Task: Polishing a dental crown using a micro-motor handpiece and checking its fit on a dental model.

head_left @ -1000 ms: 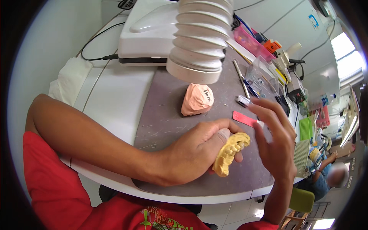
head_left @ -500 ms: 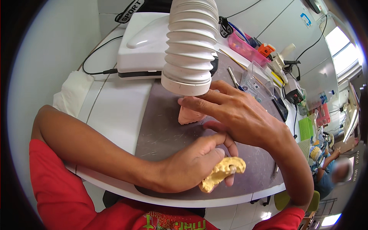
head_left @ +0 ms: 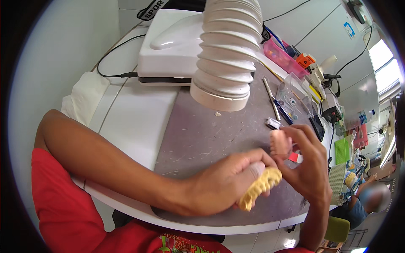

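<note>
My left hand [head_left: 224, 182] is closed round a yellow plaster dental model [head_left: 258, 190] with a row of teeth, low on the grey mat [head_left: 190, 135]. My right hand [head_left: 308, 168] grips a pink plaster model [head_left: 278, 143] by its fingers, just above and right of the yellow one; its shape is slightly blurred. A small white-bristled brush [head_left: 273, 123] lies beside the pink model. A red strip [head_left: 294, 157] is partly hidden by my right hand. A pale pen-like tool [head_left: 271, 96] and a dark blue one [head_left: 284, 111] lie behind them.
A white ribbed hose [head_left: 225, 50] hangs over the mat before a white machine [head_left: 166, 50]. A clear box [head_left: 295, 92], pink basket [head_left: 282, 57] and green basket [head_left: 341, 149] line the right side. White tissue [head_left: 84, 95] lies left. A person in blue [head_left: 356, 208] works at the far right.
My right hand reached under the hose, took hold of the pink model from the mat and moved it right and toward me. My left hand keeps the yellow model, which has turned.
</note>
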The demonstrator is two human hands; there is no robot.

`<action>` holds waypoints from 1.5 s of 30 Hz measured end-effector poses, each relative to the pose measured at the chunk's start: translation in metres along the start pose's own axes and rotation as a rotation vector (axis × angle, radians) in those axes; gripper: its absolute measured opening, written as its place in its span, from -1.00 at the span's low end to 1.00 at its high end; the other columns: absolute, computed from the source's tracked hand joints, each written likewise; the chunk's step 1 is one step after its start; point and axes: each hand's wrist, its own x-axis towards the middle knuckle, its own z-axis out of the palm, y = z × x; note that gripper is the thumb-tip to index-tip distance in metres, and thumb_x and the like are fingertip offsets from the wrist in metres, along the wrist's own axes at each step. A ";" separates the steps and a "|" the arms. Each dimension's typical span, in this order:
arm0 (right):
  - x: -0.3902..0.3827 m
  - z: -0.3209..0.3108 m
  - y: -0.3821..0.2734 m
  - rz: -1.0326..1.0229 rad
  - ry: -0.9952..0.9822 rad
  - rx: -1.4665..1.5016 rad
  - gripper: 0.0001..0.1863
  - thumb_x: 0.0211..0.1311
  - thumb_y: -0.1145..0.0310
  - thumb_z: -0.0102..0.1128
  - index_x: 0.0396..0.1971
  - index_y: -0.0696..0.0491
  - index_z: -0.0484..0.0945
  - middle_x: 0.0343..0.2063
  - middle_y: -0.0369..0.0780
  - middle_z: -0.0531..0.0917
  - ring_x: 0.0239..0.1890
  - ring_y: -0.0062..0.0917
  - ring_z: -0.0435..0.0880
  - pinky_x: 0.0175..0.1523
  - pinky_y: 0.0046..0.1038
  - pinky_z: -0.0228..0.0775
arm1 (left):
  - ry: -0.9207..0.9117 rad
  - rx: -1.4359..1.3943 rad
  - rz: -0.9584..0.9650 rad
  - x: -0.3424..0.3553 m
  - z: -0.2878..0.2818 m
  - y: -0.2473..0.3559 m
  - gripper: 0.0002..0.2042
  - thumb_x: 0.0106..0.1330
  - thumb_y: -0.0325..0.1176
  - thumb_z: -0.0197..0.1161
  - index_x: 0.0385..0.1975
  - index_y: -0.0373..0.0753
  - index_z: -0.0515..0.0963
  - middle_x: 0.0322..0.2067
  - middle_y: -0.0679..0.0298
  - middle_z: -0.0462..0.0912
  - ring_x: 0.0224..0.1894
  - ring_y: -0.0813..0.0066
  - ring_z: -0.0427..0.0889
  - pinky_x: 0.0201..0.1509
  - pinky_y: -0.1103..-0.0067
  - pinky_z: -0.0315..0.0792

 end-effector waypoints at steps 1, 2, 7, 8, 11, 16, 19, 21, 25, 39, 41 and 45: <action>-0.005 -0.001 0.002 0.112 0.095 0.134 -0.52 -0.23 0.40 0.32 -0.17 0.13 0.46 -0.31 -0.16 0.52 -0.36 -0.38 0.59 -0.25 -0.47 0.46 | -0.032 0.006 -0.016 0.006 -0.008 0.003 -0.69 0.39 -0.23 -0.22 -0.01 -0.27 0.29 -0.29 0.25 0.51 -0.34 0.65 0.50 -0.31 0.73 0.40; -0.010 -0.001 0.003 0.223 0.191 0.266 -0.51 -0.23 0.42 0.32 -0.16 0.15 0.47 -0.31 -0.16 0.54 -0.36 -0.44 0.61 -0.26 -0.51 0.46 | -0.041 0.006 -0.021 0.013 -0.013 0.004 -0.69 0.39 -0.23 -0.22 -0.01 -0.27 0.29 -0.29 0.25 0.51 -0.34 0.65 0.50 -0.31 0.73 0.40; -0.020 0.012 -0.008 0.385 0.438 0.886 -0.38 -0.19 0.46 0.38 -0.05 0.24 0.33 -0.28 -0.16 0.56 -0.31 -0.59 0.59 -0.23 -0.60 0.45 | 0.120 0.105 0.104 0.031 -0.028 0.017 -0.63 0.39 -0.25 -0.23 0.12 -0.27 0.22 -0.12 0.20 0.45 -0.10 0.50 0.49 -0.07 0.58 0.43; -0.021 0.015 -0.008 0.379 0.425 0.889 -0.40 -0.20 0.47 0.40 -0.09 0.23 0.33 -0.26 -0.16 0.55 -0.28 -0.57 0.60 -0.19 -0.58 0.47 | 0.167 0.135 0.125 0.031 -0.027 0.018 -0.62 0.40 -0.24 -0.22 0.14 -0.27 0.21 -0.10 0.21 0.44 -0.07 0.51 0.48 -0.04 0.57 0.41; -0.023 0.027 -0.005 0.312 0.431 0.858 -0.41 -0.18 0.44 0.42 -0.11 0.23 0.33 -0.25 -0.17 0.55 -0.25 -0.54 0.60 -0.14 -0.54 0.48 | 0.082 0.101 0.101 0.031 -0.027 0.019 -0.58 0.38 -0.23 -0.15 0.18 -0.26 0.14 -0.05 0.22 0.42 -0.01 0.54 0.44 0.02 0.56 0.38; -0.026 0.030 -0.001 0.355 0.364 1.039 -0.40 -0.18 0.39 0.45 -0.12 0.24 0.33 -0.21 -0.15 0.53 -0.21 -0.51 0.59 -0.11 -0.49 0.50 | 0.046 0.106 0.131 0.029 -0.024 0.020 -0.54 0.31 -0.30 0.01 0.16 -0.29 0.12 -0.02 0.16 0.38 0.00 0.51 0.42 0.02 0.55 0.42; -0.029 0.031 0.000 0.349 0.349 1.033 -0.39 -0.18 0.39 0.45 -0.12 0.24 0.32 -0.19 -0.14 0.52 -0.20 -0.50 0.59 -0.10 -0.49 0.50 | 0.092 0.110 0.108 0.031 -0.025 0.019 -0.56 0.28 -0.35 0.07 0.11 -0.33 0.17 -0.03 0.15 0.39 -0.01 0.50 0.42 0.00 0.57 0.44; -0.029 0.032 0.001 0.340 0.345 1.052 -0.39 -0.17 0.39 0.45 -0.12 0.24 0.32 -0.19 -0.14 0.52 -0.19 -0.49 0.59 -0.10 -0.48 0.50 | 0.090 0.138 0.104 0.031 -0.025 0.018 -0.56 0.26 -0.36 0.10 0.09 -0.34 0.18 -0.04 0.15 0.39 -0.01 0.50 0.42 0.00 0.57 0.44; -0.028 0.036 0.002 0.304 0.327 1.121 -0.39 -0.16 0.39 0.44 -0.11 0.25 0.31 -0.19 -0.12 0.52 -0.18 -0.47 0.59 -0.09 -0.47 0.49 | 0.101 0.153 0.102 0.030 -0.025 0.019 -0.56 0.23 -0.39 0.14 0.07 -0.35 0.19 -0.07 0.16 0.40 -0.01 0.51 0.42 0.01 0.58 0.43; -0.030 0.037 0.001 0.335 0.287 1.258 -0.37 -0.12 0.41 0.41 -0.05 0.24 0.25 -0.13 -0.08 0.50 -0.11 -0.43 0.55 -0.03 -0.45 0.45 | 0.104 0.158 0.158 0.029 -0.024 0.017 -0.56 0.20 -0.43 0.18 0.06 -0.33 0.21 -0.10 0.18 0.41 -0.02 0.51 0.41 0.07 0.57 0.38; -0.030 0.037 0.001 0.331 0.286 1.271 -0.37 -0.12 0.43 0.40 -0.05 0.23 0.25 -0.13 -0.08 0.49 -0.11 -0.43 0.54 -0.02 -0.45 0.45 | 0.103 0.160 0.160 0.029 -0.024 0.018 -0.56 0.20 -0.44 0.18 0.06 -0.32 0.21 -0.11 0.19 0.41 -0.02 0.52 0.41 0.08 0.57 0.38; -0.031 0.037 0.001 0.328 0.303 1.257 -0.36 -0.14 0.44 0.41 -0.05 0.24 0.25 -0.12 -0.08 0.49 -0.10 -0.43 0.54 -0.02 -0.45 0.45 | 0.114 0.182 0.154 0.029 -0.023 0.019 -0.57 0.20 -0.47 0.17 0.06 -0.31 0.22 -0.10 0.18 0.42 -0.01 0.51 0.41 0.09 0.56 0.37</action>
